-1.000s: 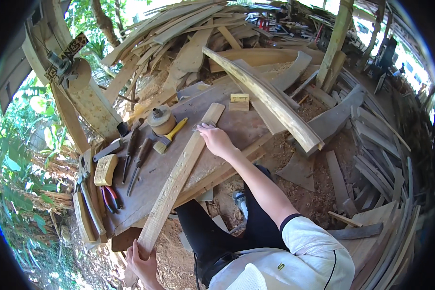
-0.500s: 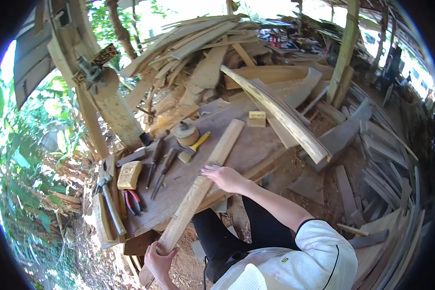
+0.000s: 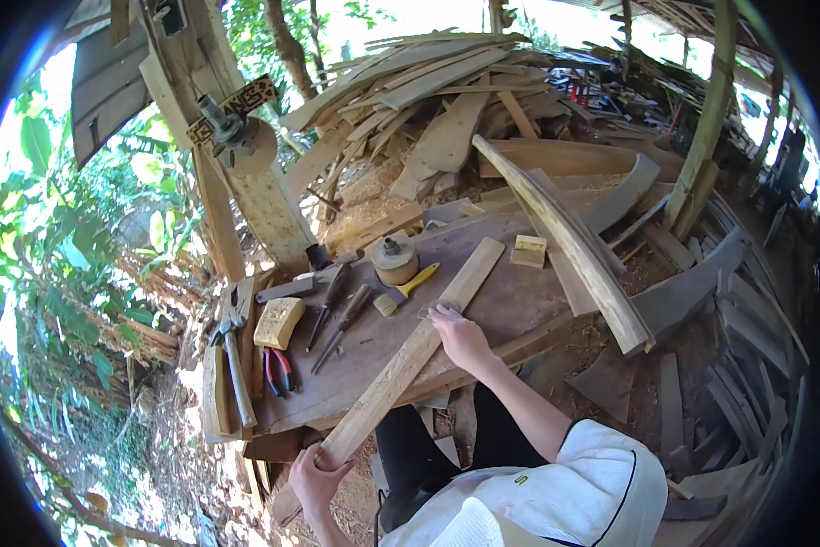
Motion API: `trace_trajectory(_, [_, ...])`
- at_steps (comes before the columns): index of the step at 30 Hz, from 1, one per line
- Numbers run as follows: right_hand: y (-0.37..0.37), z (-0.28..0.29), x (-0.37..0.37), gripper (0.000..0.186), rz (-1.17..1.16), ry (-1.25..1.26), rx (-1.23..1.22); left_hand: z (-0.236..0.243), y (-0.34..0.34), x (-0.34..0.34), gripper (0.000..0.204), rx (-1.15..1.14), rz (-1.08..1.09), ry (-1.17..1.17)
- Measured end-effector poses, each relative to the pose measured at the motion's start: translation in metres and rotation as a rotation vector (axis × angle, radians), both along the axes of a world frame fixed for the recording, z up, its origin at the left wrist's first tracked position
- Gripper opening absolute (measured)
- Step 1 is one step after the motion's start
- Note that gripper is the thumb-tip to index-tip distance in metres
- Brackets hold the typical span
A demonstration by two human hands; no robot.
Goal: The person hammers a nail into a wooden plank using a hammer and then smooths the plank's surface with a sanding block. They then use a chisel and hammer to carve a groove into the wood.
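Observation:
A long, narrow wooden plank lies slantwise across the workbench, its near end reaching past the front edge toward me. My left hand is closed around that near end, thumb on top. My right hand presses on the upper part of the plank with bent fingers. A thin dark-greyish edge shows under its fingertips, too small to name. Left of the plank lie a yellow-handled brush, two dark-handled tools, red-handled pliers and a pale wood block. A round pot stands behind the brush.
A hammer rests at the bench's left edge. A small wood block sits right of the plank. A long pale beam leans at the right. A board heap lies behind, with a post at right and offcuts.
My view has turned left, so the bench and everything on it appear further right. Both hands remain on the plank, at about the same places along it.

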State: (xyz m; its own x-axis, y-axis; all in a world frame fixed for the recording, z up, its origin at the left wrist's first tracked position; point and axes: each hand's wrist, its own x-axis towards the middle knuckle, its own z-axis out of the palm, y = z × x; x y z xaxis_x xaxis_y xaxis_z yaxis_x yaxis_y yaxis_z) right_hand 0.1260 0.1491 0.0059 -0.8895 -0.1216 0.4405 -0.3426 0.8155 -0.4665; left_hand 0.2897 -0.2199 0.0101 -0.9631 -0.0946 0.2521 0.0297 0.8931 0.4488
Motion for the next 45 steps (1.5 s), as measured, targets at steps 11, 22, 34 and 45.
trace_trajectory(11, [-0.008,-0.003,0.009,0.033,0.015,0.010,-0.090,0.000,0.008,-0.001,0.074,-0.004,0.009,0.043])
trace_trajectory(22, [-0.028,0.001,0.013,0.040,0.197,-0.037,-0.003,0.018,-0.009,0.028,0.081,-0.185,0.125,-0.005])
trace_trajectory(34, [-0.119,0.004,0.071,0.034,0.652,-0.095,-0.085,0.005,-0.024,0.069,0.081,-0.005,0.286,-0.182])
trace_trajectory(45, [-0.196,-0.010,0.153,0.037,1.016,0.024,0.012,0.002,-0.011,0.072,0.081,0.133,0.159,-0.099])
